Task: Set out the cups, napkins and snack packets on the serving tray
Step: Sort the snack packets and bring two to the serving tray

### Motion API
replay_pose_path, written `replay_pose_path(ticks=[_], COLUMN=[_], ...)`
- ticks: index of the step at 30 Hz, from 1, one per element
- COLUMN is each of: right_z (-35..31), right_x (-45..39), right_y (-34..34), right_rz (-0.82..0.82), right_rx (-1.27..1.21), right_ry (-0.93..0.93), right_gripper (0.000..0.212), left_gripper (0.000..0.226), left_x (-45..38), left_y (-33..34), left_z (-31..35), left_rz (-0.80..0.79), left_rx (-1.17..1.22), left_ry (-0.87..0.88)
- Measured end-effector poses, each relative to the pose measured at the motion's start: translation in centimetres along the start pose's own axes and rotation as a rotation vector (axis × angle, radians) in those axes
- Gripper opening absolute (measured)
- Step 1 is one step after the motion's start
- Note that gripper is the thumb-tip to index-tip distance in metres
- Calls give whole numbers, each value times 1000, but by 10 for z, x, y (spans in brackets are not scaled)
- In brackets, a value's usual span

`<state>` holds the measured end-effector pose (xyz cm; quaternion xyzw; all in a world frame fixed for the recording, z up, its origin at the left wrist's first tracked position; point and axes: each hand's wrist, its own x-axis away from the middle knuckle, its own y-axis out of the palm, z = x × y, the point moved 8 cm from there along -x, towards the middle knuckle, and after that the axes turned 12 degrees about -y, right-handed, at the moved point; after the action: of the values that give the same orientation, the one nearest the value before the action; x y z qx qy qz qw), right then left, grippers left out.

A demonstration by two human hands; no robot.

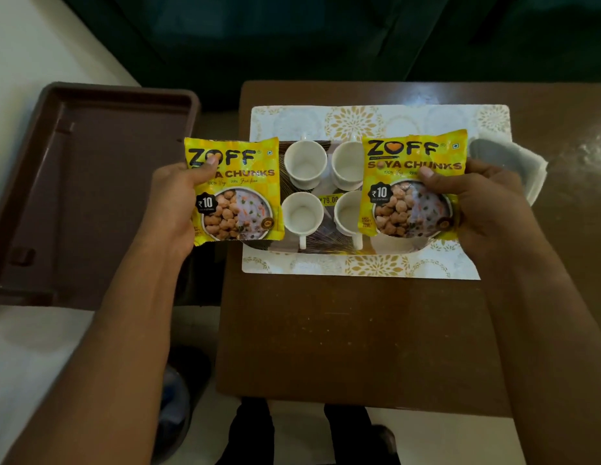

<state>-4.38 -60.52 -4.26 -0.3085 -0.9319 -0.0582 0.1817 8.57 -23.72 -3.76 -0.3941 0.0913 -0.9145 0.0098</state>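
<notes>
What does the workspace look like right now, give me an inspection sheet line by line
Surface: dark brown wooden table with a white and gold patterned placemat on it.
Job's things: four white cups stand two by two on a tray on the placemat; folded pale napkins lie at the placemat's right end; two yellow soya chunk packets, left packet and right packet, are held above the table.
Clutter: an empty brown plastic tray to the left, off the table.
Hands: left hand grips the left packet; right hand grips the right packet.
Cables: nothing seen.
Surroundings: dark green upholstery behind the table; pale floor below.
</notes>
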Motion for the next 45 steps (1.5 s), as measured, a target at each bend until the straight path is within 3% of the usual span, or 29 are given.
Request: replay_pose_path(ticks=[7, 13, 16, 28, 36, 40, 45], right_z=[4, 7, 17, 38, 31, 29, 27], right_x=[-14, -21, -26, -33, -31, -29, -27], right_y=[-22, -28, -28, -20, -22, -21, -17], right_rz=[31, 44, 57, 112, 248, 296, 272], right_rx=[55, 88, 122, 169, 421, 533, 621], right_ry=[-16, -58, -60, -59, -204, -255, -314], right_gripper=[27, 27, 29, 24, 23, 35, 35], left_gripper=[38, 18, 27, 13, 30, 28, 25], left_x=[-14, -23, -26, -29, -39, -39, -40], left_y=[-2, 7, 16, 18, 14, 15, 19], left_z=[-2, -9, -12, -7, -17, -21, -20], left_rz=[42, 40, 41, 199, 265, 282, 304], left_rx=[-8, -11, -34, -146, -202, -194, -218], left_ry=[-13, -43, -45, 155, 162, 161, 171])
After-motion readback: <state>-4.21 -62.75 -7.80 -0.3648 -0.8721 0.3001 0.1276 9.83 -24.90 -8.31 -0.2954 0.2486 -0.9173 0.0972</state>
